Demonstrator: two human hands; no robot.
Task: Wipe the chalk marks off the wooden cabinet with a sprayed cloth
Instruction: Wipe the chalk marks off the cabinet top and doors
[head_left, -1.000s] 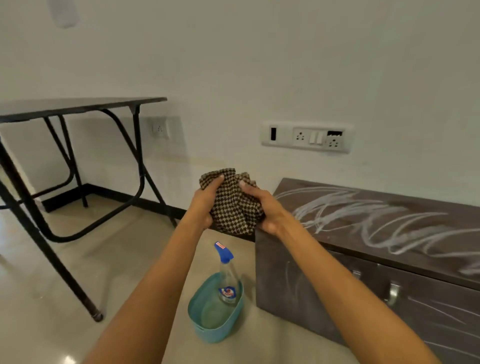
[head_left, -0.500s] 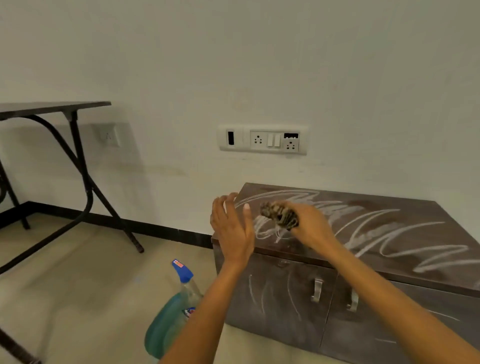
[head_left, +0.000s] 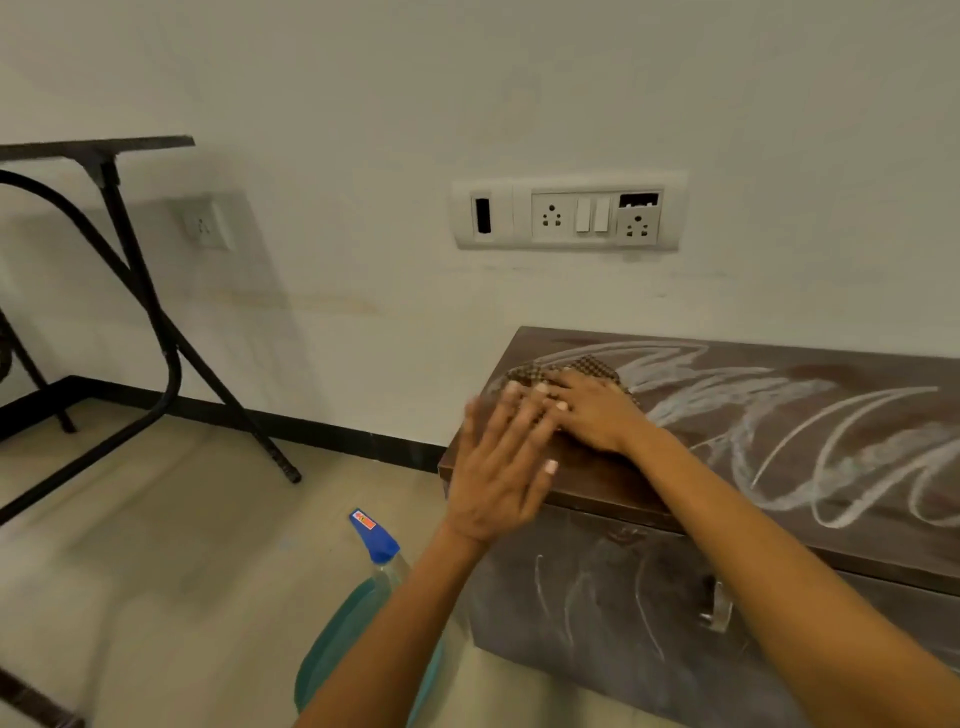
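- Basin (head_left: 332, 644) and spray bottle (head_left: 382, 551) sit on the floor nearest the camera, just left of the cabinet (head_left: 623, 623); the bottle stands in the basin, nobody touching it. Judgement: spraying is finished with.
- Cabinet front still carries thin chalk strokes (head_left: 571, 592) beside the handle (head_left: 719, 608). Untouched so far.
- Left hand (head_left: 501, 467) is open, fingers spread and blurred, hanging over the cabinet's left front corner. Holds nothing. A second ago it was gripping the cloth together with the right; it let go half a second back and has stayed free.
- Right hand (head_left: 592, 410) now lies flat, palm down, pressing the cloth (head_left: 587, 366) onto the cabinet top near the left rear corner. Half a second ago the cloth was balled in that fist above the surface; now it is spread out under the fingers, checked edge showing beyond the fingertips. Not a pinch grip, just the palm pinning it to the wood.
- Meaning: cloth has gone from carried to in contact, so wiping looks to be at its first stroke.
- Chalk scrawl (head_left: 779, 415) runs from just right of the cloth across the whole top to the frame's right edge, all still white. Judgement: almost all the work remains; sweep rightward, then do the front.
- Wall socket panel (head_left: 569, 213) sits above, well clear.
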